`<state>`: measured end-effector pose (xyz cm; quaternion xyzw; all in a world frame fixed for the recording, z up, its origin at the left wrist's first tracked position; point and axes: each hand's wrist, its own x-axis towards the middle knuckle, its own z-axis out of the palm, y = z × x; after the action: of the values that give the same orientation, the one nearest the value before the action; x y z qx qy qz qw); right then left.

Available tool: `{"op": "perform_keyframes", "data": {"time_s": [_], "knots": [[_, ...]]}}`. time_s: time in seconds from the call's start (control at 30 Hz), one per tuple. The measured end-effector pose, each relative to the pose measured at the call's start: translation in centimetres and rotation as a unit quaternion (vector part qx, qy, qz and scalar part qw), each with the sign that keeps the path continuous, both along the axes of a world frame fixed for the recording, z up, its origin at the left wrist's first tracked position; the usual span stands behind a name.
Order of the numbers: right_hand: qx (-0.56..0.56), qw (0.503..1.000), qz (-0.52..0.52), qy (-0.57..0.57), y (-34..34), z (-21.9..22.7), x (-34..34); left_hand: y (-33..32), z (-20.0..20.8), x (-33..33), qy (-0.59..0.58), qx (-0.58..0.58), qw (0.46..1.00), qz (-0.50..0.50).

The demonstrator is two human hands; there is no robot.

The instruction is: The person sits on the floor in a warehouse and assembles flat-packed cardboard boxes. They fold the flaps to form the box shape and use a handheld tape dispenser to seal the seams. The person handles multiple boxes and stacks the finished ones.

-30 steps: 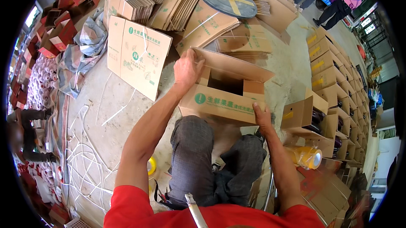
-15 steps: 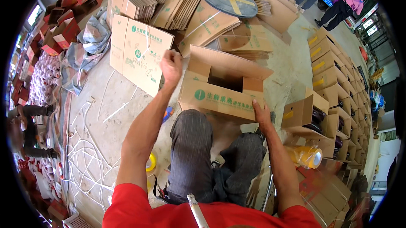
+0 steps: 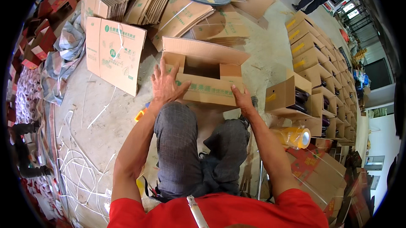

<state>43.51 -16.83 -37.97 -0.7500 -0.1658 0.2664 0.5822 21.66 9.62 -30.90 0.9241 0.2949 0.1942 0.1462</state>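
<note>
I press my left hand (image 3: pixel 166 85) flat and open on the carton (image 3: pixel 206 76); my right hand (image 3: pixel 243 100) grips its corner.

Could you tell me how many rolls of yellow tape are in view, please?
1: the yellow tape roll lies on the boxes right of the person's right hand. Others may be hidden among the cartons.

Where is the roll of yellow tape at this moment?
In the head view, the roll of yellow tape lies low on the person's right, beside the right forearm, just below the open-sided box and above the red cartons.
</note>
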Motion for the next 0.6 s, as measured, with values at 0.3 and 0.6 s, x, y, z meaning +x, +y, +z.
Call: {"op": "perform_keyframes", "data": {"time_s": [0.3,0.6], "knots": [[-0.033,0.999,0.006,-0.041,4.9,3.3,6.4,1.0,-0.9,-0.5,0.030,-0.037,0.999,0.003],[-0.121,0.957,-0.005,-0.265,7.6,1.0,8.6,1.0,-0.9,-0.8,0.040,-0.031,0.998,0.024]]}}
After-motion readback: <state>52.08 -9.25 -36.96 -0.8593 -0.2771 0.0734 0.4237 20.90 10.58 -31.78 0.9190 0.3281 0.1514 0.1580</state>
